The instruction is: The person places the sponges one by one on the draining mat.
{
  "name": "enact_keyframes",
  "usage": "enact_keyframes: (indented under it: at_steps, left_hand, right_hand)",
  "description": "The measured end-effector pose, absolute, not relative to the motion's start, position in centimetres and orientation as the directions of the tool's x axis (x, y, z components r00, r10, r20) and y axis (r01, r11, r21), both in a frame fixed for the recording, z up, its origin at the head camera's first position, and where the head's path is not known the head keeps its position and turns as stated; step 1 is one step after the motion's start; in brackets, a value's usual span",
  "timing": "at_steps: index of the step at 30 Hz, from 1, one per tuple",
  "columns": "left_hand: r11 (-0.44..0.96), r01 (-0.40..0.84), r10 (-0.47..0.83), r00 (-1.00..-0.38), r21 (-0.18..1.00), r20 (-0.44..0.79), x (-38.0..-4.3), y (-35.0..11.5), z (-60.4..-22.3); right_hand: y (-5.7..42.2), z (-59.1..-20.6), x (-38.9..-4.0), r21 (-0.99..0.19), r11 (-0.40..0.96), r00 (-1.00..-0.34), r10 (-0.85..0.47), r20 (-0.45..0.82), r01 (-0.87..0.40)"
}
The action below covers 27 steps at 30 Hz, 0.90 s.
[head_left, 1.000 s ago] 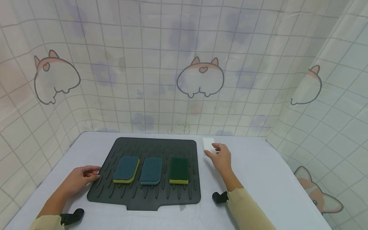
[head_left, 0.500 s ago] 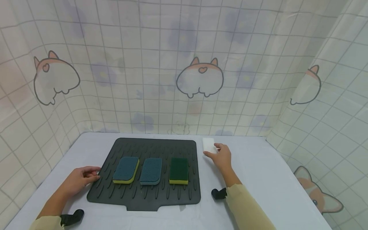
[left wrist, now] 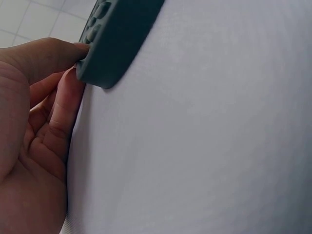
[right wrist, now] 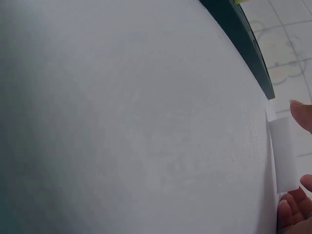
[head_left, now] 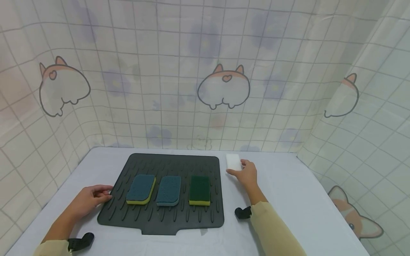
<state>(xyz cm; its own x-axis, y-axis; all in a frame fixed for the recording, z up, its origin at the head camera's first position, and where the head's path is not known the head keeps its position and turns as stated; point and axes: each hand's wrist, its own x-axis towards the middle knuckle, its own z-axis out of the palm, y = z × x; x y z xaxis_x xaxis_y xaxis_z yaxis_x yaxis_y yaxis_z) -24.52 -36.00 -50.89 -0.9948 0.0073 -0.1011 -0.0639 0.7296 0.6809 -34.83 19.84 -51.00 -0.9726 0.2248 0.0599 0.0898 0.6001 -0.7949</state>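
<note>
A dark grey ridged drying mat [head_left: 166,217] bears three scouring sponges: a blue-and-yellow sponge [head_left: 141,189], a blue sponge [head_left: 168,191] and a green-and-yellow sponge [head_left: 199,190]. My left hand [head_left: 91,199] pinches the mat's left edge; in the left wrist view the thumb lies on top of the mat's rim [left wrist: 112,53], a finger against its side. Beyond the mat's right edge lies a white block [head_left: 233,162], like a melamine sponge. My right hand [head_left: 246,176] is spread at its near right side, thumb apart from the block [right wrist: 284,153]; whether a fingertip touches is unclear.
A white cloth [head_left: 298,209] covers the table. Behind and on both sides hangs a checked curtain [head_left: 166,71] with printed corgis. Each wrist wears a black camera mount, the left mount [head_left: 81,241] and the right mount [head_left: 243,213].
My right hand has shifted very slightly, with its forearm drawn a little left, and more of the white block shows. The left hand, the mat and the sponges stay put.
</note>
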Motion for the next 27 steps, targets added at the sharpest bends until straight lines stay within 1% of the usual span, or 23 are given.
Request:
enact_keyframes:
  at_steps: [11,18,27]
  left_hand:
    - [0.731,-0.068,0.005,-0.995,0.679,-0.104,-24.6,-36.0,-50.9]
    - [0.73,-0.073,0.002,-0.994,0.68,-0.109,-24.5,-36.1,-50.9]
    - [0.728,-0.067,0.003,-0.995,0.683,-0.101,-24.5,-35.8,-50.6]
  right_hand:
    - [20.2,-51.1,-35.4,-0.783,0.615,-0.982,0.187,0.032,0.092]
    - [20.1,-52.0,-35.7,-0.785,0.612,-0.978,0.203,0.042,0.094]
    - [20.0,-52.0,-35.7,-0.789,0.607,-0.974,0.22,0.053,0.094]
